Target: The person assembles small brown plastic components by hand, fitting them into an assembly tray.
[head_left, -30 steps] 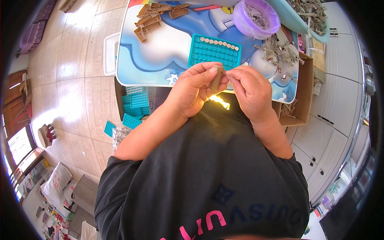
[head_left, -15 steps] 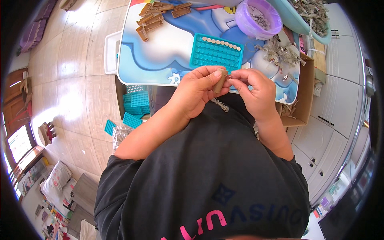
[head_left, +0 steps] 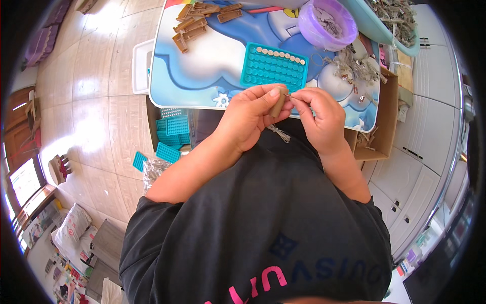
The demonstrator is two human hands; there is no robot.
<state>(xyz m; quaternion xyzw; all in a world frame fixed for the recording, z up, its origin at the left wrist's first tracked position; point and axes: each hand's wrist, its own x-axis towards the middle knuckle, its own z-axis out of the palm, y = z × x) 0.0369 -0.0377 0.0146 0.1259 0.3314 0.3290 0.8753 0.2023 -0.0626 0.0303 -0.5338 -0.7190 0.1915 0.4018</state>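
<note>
My left hand (head_left: 250,109) is closed around a small brown plastic casing (head_left: 278,104), thumb on its upper end. At the casing's right side, the fingertips of my right hand (head_left: 320,114) pinch a thin wire (head_left: 289,96) whose near end meets the casing. A bundled grey cord (head_left: 278,133) hangs just under my left fingers, and where it leads is hidden. Just beyond my hands lies a teal tray (head_left: 248,68) of round pockets. Small round whitish discs (head_left: 281,53) fill its far row.
Brown casings (head_left: 195,25) are piled at the table's far left. A purple tub (head_left: 340,43) of small metal parts stands far right, beside tangled cords with metal ends (head_left: 354,71). More teal trays (head_left: 173,129) sit in a box under the left edge; a cardboard box (head_left: 385,114) stands right.
My right hand has shifted slightly, its fingertips still at the wire beside the casing. The casing has turned a little in my left hand, which otherwise stays in place.
</note>
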